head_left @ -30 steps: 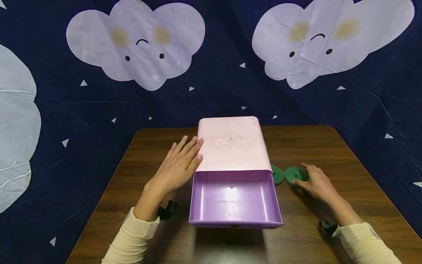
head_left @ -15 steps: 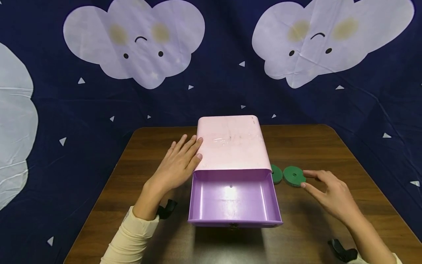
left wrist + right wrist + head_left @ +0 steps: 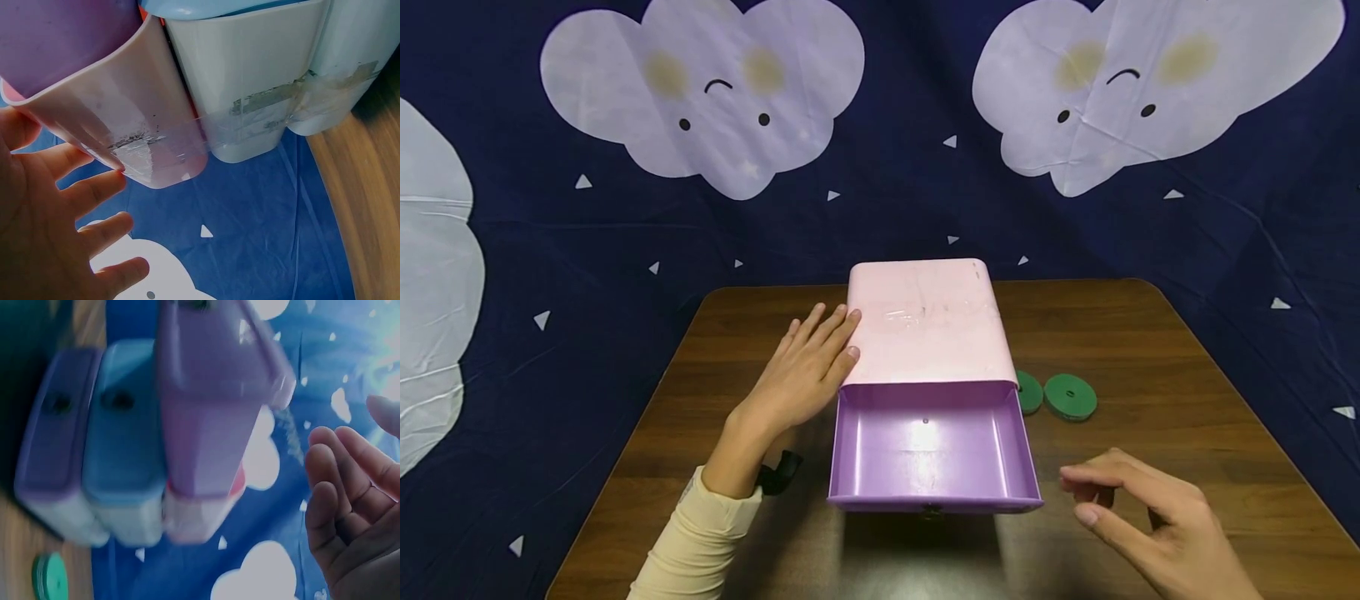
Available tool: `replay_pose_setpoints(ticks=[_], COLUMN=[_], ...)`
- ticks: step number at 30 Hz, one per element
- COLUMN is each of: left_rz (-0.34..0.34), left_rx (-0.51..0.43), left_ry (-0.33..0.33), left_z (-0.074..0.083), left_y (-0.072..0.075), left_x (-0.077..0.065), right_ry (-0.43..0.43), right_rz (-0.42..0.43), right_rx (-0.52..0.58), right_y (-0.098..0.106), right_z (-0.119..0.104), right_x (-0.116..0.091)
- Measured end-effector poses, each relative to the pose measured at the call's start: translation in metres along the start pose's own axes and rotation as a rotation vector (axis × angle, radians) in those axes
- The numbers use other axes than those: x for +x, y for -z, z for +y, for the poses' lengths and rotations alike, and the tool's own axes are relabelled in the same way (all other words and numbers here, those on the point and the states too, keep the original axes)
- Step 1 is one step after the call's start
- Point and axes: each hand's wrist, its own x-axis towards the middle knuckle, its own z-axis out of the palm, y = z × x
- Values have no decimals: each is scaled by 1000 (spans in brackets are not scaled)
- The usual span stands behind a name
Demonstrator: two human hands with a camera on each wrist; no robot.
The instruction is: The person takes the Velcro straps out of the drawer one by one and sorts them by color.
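A small drawer unit stands on the table, its pink top casing (image 3: 925, 325) uppermost and its purple top drawer (image 3: 927, 454) pulled out toward me, with nothing inside. My left hand (image 3: 801, 375) rests its straight fingers against the casing's left side; the left wrist view shows those fingers (image 3: 103, 194) spread by the pink wall. Over the table, to the right of the drawer's front, my right hand (image 3: 1157, 517) holds nothing, fingers loosely bent. Two green discs lie right of the unit: one green disc (image 3: 1070, 397) in full view, the other green disc (image 3: 1028, 392) partly hidden by the casing.
Below the top drawer, the right wrist view shows a blue drawer (image 3: 125, 425) and a lower purple drawer (image 3: 59, 425), both pushed in. The brown wooden table (image 3: 760, 333) ends at a dark blue cloth (image 3: 910, 208) with clouds.
My right hand has come away from the right green disc, moving back toward me and down in view. The disc stays on the table. My left hand keeps its place on the casing.
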Motion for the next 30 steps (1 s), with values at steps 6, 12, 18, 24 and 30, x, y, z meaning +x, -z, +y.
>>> replay_pose_setpoints(ticks=[6,12,18,24,30], left_rz=[0,0,3,-2,-10], left_rx=[0,0,-1,-10,-10], left_ry=[4,3,3,6,9], left_z=[-1,-1,-1,0,1], left_y=[0,0,1,2,1], left_x=[-1,0,0,-1,0], right_ry=[90,-100,-197,-316,-671], right_rz=[-77,-204,-270,-251,-218], right_rx=[171,104,136,248,515], right_y=[-28,-60,-84,-96,-108], right_z=[-6,2,16,17,9], right_x=[-4,-27,-40,-43,-39])
